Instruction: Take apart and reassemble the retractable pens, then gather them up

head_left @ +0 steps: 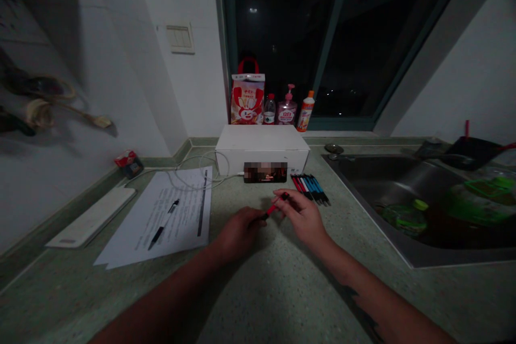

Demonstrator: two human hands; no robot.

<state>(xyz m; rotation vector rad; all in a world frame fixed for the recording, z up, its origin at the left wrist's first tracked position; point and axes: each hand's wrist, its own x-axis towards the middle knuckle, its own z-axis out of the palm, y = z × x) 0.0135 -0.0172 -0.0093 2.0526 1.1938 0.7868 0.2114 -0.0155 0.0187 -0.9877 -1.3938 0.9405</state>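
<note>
A red and black pen (272, 208) is held between both hands above the green speckled counter (258, 301). My left hand (241, 232) is closed round its lower black end. The fingers of my right hand (303, 217) pinch its upper end. Just beyond the hands, a phone (265, 173) leans sideways against a white box (262, 138). Several red, white and blue pens (310, 189) lie in a row right of the phone. On printed paper sheets (177, 236) at the left lie parts of a pen, a black piece (156, 237) and a clear and black piece (173, 206).
A white cable (193, 187) runs from the phone across the sheets. At the left lie a white flat object (92, 217) and a small red box (128, 163). Bottles (287, 110) and a bag (247, 99) stand behind the white box. The metal sink (397, 260) is at the right.
</note>
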